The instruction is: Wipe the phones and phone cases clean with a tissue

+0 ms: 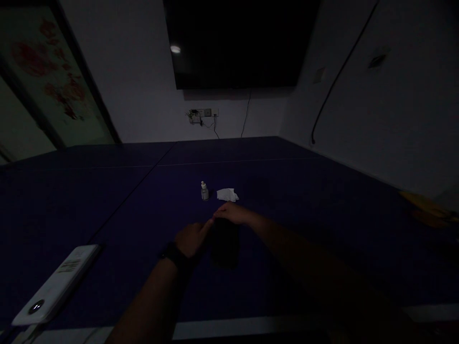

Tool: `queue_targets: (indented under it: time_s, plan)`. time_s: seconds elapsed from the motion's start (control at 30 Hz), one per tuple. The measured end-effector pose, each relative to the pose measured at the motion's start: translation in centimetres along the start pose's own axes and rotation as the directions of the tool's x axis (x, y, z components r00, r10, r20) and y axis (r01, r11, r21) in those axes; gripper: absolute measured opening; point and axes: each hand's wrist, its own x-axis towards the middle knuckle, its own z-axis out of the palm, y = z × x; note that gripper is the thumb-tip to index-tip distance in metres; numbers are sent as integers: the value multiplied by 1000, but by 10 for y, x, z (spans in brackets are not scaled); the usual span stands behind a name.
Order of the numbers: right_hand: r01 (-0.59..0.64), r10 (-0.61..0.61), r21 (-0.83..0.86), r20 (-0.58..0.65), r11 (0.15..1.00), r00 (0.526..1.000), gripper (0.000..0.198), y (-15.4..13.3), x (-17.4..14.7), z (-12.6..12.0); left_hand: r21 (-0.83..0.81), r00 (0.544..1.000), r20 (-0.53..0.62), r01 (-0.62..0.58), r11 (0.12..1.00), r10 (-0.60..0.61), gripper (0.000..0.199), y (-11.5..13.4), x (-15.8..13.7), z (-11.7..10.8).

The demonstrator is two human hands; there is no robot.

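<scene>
A dark, rounded, elongated object (225,243), perhaps a case or pouch, lies on the purple-blue tabletop (132,205); the dim light hides its details. My right hand (231,212) is curled over its far end, fingers closed. At the far left corner, my left hand (191,236), with a black watch on the wrist, pinches at the same object, thumb and finger close to the right fingertips. Just beyond the hands stand a small clear dropper-like bottle (204,192) with a white cap and, to its right, a crumpled white tissue (227,194).
A white power bank (57,284) with a cable rests at the near left. Something yellow (426,205) lies by the right edge. Wall sockets (204,113) with plugs and cords sit behind the table, under a large dark screen (240,43).
</scene>
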Motion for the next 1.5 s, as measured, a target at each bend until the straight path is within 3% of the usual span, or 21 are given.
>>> queue_targets:
  time_s: [0.07,0.17,0.3,0.47,0.63,0.97,1.2,1.37,1.5]
  plan:
    - [20,-20,-75,-9,997,1000,23,-4,15,6,100,1000,3,5,995,-6,52,0,1,0]
    - [40,-51,-160,-69,986,996,23,-6,27,16,107,999,7,48,993,-49,51,4,3,3]
    - [80,-115,-220,-150,972,982,20,1,19,24,107,995,-2,103,989,-104,54,8,3,7]
    - [92,-190,-350,-257,932,948,26,21,-19,4,73,994,-10,107,992,-107,59,8,2,5]
    - [1,-224,-536,-350,844,910,19,45,-53,-25,70,992,-9,124,990,-124,56,3,4,-6]
    - [-36,-252,-678,-322,734,912,26,53,-56,-23,96,995,43,82,992,-86,66,3,13,-17]
    - [-35,-246,-699,-297,714,923,28,52,-59,-23,137,977,-184,137,981,-111,49,-37,33,-16]
    - [-35,-230,-704,-278,709,933,32,51,-62,-23,140,951,-310,72,988,-25,39,-62,37,-11]
    - [-36,-220,-704,-270,709,937,32,51,-62,-24,132,942,-336,17,991,29,38,-75,39,-2]
